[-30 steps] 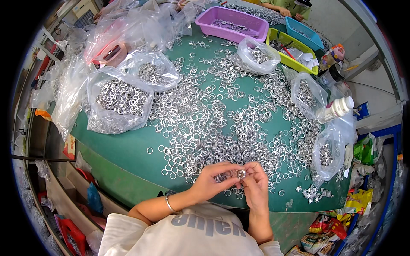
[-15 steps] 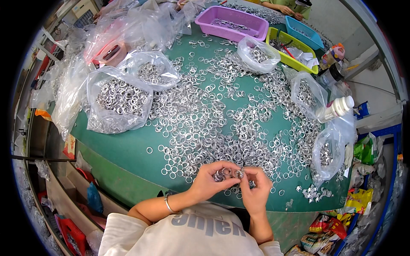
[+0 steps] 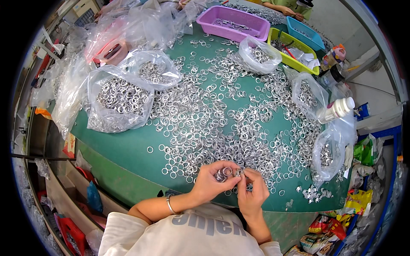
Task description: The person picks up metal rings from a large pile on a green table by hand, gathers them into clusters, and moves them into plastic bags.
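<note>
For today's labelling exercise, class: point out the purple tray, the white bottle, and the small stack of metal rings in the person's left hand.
purple tray (image 3: pixel 256 33), head view, on its right rim.
white bottle (image 3: pixel 336 109), head view, on the middle of its body.
stack of metal rings (image 3: pixel 224 174), head view, on the rings showing between the left hand's fingers.

Two hands, left (image 3: pixel 212 182) and right (image 3: pixel 251 194), three trays, purple (image 3: pixel 232 23), yellow (image 3: pixel 290 51) and blue (image 3: pixel 304 33), one white bottle (image 3: pixel 336 109), rings (image 3: pixel 222 123) too many to count.

Shiny metal rings (image 3: pixel 222 128), matt green tabletop (image 3: pixel 124 147), glossy clear plastic bags (image 3: pixel 115 102)
</note>
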Motion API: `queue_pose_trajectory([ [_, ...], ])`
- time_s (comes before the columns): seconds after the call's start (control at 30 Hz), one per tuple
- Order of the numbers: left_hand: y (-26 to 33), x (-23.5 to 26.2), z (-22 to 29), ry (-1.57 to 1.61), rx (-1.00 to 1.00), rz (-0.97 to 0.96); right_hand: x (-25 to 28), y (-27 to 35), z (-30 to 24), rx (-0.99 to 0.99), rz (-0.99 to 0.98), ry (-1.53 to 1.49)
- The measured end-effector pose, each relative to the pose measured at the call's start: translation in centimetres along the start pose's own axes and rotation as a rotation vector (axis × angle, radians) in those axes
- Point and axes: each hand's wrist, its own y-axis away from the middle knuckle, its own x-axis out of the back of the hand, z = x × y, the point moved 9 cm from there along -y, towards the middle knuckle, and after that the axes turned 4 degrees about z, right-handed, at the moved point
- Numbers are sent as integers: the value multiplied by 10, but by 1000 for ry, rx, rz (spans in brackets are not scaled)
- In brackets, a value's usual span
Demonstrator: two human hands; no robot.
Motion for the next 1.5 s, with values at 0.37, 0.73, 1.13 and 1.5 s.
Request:
queue_pose_trajectory([
  [0.37,-2,-2,13,-184,-115,-64,4,-10,1,74,-99,-94],
  [0.73,1,-7,-4,-36,110,-116,9,-2,-11,257,9,73],
  [1.13,-11,-31,-22,-192,86,-142,51,21,47,-249,60,10],
  [1.5,-9,-43,-51,91,364,-199,361,115,204,-610,835,805],
])
